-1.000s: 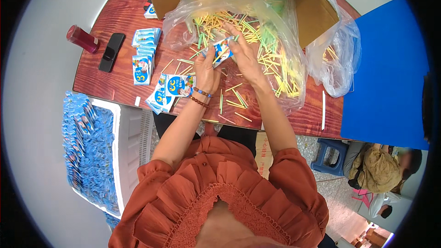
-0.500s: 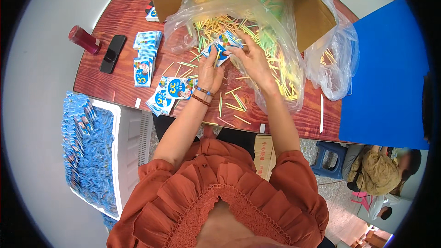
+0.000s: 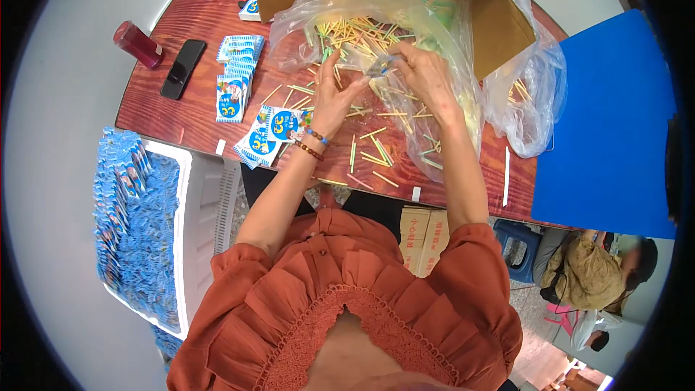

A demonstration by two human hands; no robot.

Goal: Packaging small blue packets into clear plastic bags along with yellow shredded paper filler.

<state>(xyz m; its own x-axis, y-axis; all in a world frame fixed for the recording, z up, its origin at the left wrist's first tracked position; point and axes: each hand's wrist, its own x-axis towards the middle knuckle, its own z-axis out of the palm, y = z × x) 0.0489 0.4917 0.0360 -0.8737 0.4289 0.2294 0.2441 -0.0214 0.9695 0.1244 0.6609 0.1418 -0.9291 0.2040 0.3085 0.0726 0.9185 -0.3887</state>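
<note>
Pinched in my right hand (image 3: 428,81) is a small blue-and-white packet (image 3: 379,66), seen edge-on and blurred. My left hand (image 3: 333,99), with beaded bracelets on its wrist, is open beside it. Its thumb points toward the packet; whether they touch I cannot tell. Just beyond both hands, thin yellow and green sticks (image 3: 355,35) spill from a large clear plastic bag (image 3: 409,9). More loose sticks (image 3: 376,153) lie on the table nearer me. By my left wrist lie a few overlapping packets (image 3: 284,124).
Left on the red wood-grain table (image 3: 195,112) are a packet row (image 3: 235,76), a black phone (image 3: 182,70) and a red bottle (image 3: 139,45). A white foam box (image 3: 184,246) of packets stands lower left. A cardboard box (image 3: 503,36), smaller bag (image 3: 517,112) and blue panel (image 3: 601,130) occupy the right.
My hands have moved apart. My left hand has let go of the packet, its fingers now spread, while my right has drawn it slightly right and turned it edge-on.
</note>
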